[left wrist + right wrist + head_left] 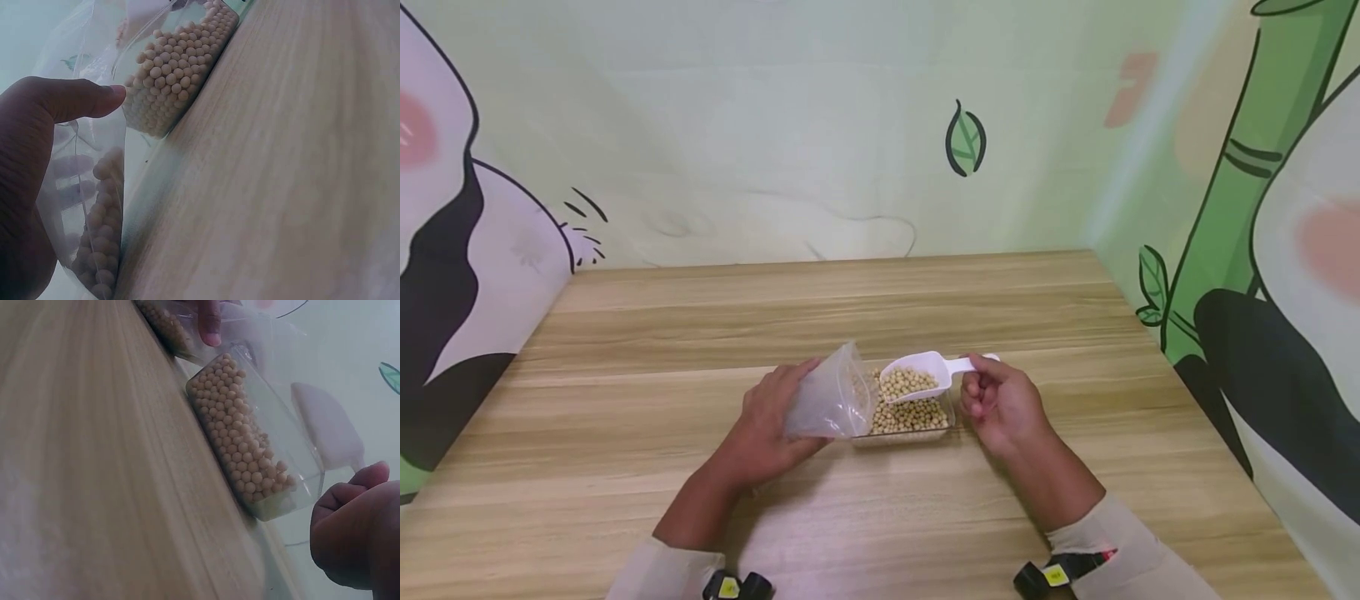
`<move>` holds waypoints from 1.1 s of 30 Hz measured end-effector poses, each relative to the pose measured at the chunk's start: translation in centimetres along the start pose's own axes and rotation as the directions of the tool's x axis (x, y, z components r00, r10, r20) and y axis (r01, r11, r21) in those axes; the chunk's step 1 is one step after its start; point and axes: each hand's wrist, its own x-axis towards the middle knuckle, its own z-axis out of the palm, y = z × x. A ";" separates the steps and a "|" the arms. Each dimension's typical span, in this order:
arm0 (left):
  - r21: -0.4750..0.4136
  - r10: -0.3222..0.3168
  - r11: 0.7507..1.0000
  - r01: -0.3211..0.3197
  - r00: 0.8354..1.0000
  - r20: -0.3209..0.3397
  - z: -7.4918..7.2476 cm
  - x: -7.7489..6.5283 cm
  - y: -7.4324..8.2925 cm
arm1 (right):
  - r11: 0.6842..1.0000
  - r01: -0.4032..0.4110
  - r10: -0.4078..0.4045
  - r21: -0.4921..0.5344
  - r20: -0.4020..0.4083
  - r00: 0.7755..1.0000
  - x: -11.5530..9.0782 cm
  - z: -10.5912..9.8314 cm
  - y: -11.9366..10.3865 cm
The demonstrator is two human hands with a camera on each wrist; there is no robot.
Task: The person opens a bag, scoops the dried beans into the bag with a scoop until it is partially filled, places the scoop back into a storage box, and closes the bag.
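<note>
A white scoop loaded with soybeans is above a clear rectangular container. My right hand pinches the scoop's handle between thumb and fingers. More soybeans lie inside the container, heaped unevenly in the right wrist view. With my left hand I grip a clear plastic bag, its mouth tilted toward the container's left end. In the left wrist view the thumb lies across the bag, and some soybeans sit in its bottom. The left fingers show only dimly through the plastic.
The container stands on a wood-grain table. Behind it rises a pale green wall covering with a printed leaf, bamboo and cartoon figures at the sides. A black wrist device is strapped over each sleeve.
</note>
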 end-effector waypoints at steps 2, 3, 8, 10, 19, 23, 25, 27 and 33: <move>0.000 -0.003 1.000 0.003 1.000 0.001 0.0 0.0 0.0 | 1.000 0.008 -0.008 0.008 0.008 1.000 0.0 0.1 0.0; 0.001 -0.004 1.000 0.004 1.000 0.001 0.0 0.0 0.0 | 1.000 0.011 -0.011 0.011 0.011 1.000 -0.1 0.2 0.0; 0.005 -0.008 1.000 0.008 1.000 0.008 0.0 0.0 0.1 | 0.999 0.048 -0.047 -0.019 0.040 0.998 -0.4 0.5 0.0; 0.006 -0.006 1.000 0.006 1.000 0.007 0.0 0.0 0.0 | 0.997 0.067 -0.064 -0.048 0.058 0.996 -0.7 0.7 0.0; 0.005 -0.024 1.000 0.024 1.000 0.015 0.0 -0.1 0.1 | 0.975 0.164 -0.138 -0.151 0.171 0.976 -1.4 1.1 0.3; 0.007 -0.033 0.999 0.033 0.999 0.025 0.0 0.0 0.2 | 0.958 0.201 -0.158 -0.203 0.208 0.965 -1.8 1.2 0.4; 0.008 -0.033 0.999 0.033 0.999 0.028 0.0 -0.1 0.2 | 0.947 0.221 -0.171 -0.234 0.215 0.961 -1.9 1.4 0.5; 0.010 -0.035 0.999 0.034 0.999 0.031 0.0 -0.1 0.2 | 0.932 0.244 -0.187 -0.268 0.222 0.957 -2.0 1.4 0.5; 0.020 -0.030 0.999 0.029 0.999 0.031 0.0 -0.1 0.3 | 0.902 0.313 -0.237 -0.297 0.266 0.935 -2.1 1.5 0.7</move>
